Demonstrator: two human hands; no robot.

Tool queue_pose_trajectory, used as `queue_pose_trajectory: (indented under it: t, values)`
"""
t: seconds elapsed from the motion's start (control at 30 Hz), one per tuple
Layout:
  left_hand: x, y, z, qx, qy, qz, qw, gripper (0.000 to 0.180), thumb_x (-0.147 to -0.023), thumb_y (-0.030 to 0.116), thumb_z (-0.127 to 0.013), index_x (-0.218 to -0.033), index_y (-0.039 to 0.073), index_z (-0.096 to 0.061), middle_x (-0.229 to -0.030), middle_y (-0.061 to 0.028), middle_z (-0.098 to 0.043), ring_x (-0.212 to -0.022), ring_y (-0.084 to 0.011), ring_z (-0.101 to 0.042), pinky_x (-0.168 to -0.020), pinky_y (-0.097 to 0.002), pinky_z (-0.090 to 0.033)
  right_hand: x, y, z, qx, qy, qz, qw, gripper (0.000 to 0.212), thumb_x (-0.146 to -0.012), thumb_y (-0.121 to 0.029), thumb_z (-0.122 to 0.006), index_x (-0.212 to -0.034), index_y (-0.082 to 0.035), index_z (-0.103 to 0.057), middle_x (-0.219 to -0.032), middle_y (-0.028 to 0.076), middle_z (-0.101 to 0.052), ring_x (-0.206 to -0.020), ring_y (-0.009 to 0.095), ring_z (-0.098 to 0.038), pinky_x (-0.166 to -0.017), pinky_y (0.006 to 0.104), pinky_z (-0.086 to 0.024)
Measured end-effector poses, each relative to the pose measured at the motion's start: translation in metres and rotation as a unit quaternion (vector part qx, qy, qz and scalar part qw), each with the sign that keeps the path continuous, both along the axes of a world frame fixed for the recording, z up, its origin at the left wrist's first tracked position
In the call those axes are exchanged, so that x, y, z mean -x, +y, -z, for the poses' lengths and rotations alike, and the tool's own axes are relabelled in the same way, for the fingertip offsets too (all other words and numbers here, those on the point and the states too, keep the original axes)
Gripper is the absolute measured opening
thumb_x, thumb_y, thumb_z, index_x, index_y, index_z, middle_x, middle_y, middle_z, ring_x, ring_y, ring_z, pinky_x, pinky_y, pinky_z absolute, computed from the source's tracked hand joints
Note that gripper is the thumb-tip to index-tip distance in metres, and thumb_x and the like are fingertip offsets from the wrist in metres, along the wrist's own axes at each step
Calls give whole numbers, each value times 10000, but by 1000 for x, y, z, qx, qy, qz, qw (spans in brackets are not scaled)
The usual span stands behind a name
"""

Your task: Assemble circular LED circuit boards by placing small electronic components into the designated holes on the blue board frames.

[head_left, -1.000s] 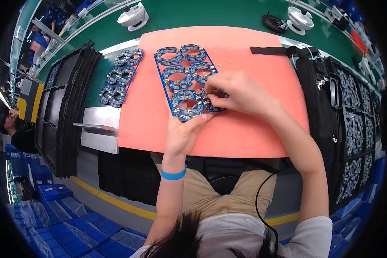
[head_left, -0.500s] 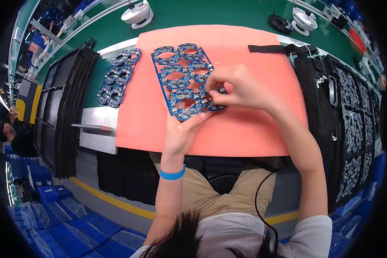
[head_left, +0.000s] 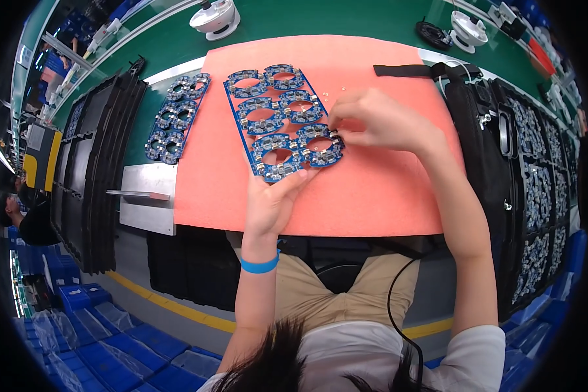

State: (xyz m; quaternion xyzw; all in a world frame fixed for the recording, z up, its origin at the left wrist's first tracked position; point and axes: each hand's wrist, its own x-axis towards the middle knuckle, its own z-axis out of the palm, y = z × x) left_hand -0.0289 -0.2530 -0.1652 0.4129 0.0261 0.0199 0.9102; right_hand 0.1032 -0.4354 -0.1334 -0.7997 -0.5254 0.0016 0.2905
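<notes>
A blue circuit board panel [head_left: 278,117] of several ring-shaped boards, each with a round hole, is held over the pink mat [head_left: 385,189]. My left hand [head_left: 270,202], with a blue band at the wrist, grips its near edge, thumb on top and the other fingers hidden below. At the right edge of the nearest right ring, my right hand [head_left: 380,121] is closed in a pinch; whatever lies between its fingertips is hidden. Tiny light-coloured bits [head_left: 325,97] lie on the mat just beyond that hand.
Another blue board panel [head_left: 178,116] lies left of the mat, near a metal plate [head_left: 149,196]. Stacked black trays [head_left: 91,170] stand farther left. On the right are a black bag [head_left: 480,157] and a tray full of boards [head_left: 536,196]. White round devices [head_left: 215,19] stand at the back.
My right hand has moved slightly right and away from over the nearest right ring, uncovering its hole. The panel has shifted a little left, still in my left hand.
</notes>
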Motion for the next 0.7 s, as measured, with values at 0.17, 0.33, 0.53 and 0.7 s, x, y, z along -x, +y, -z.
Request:
queue_pose_trajectory:
  t: [0.17, 0.33, 0.53, 0.7]
  values:
    - [0, -2, -1, -22, 1, 1, 1000, 640, -778, -166, -506, -1373, -7, -331, -1301, -166, -469, -1177, -310, -514, -987, -477, -458, 2, 2, 0, 56, -36, 3, 998, 172, -713, -57, -646, -872, 0, -618, -782, 118, -643, -714, 274, -638, -695, 352, -515]
    - [0, 1, 1, -2, 6, -3, 1000, 600, -775, -189, -520, -1311, 22, -351, -1271, -154, -481, -1142, -295, -539, -965, -472, -484, 0, 1, -13, 77, 110, 56, 989, 175, -767, -104, -664, -908, -8, -626, -784, 124, -650, -730, 261, -649, -703, 343, -523]
    - [2, 0, -3, -1, 11, -3, 1000, 619, -763, -189, -515, -1321, 14, -340, -1265, -153, -480, -1139, -299, -539, -964, -484, -481, -15, 20, 20, -95, -91, 31, 991, 147, -800, -121, -656, -927, -54, -682, -948, 98, -655, -888, 244, -626, -786, 339, -514]
    - [1, -1, -2, -4, 8, 0, 1000, 616, -760, -185, -515, -1318, 11, -342, -1264, -156, -480, -1137, -300, -541, -951, -487, -490, -17, 24, 23, -80, -129, 34, 988, 135, -813, -97, -640, -930, -50, -689, -951, 85, -661, -889, 232, -632, -758, 323, -518]
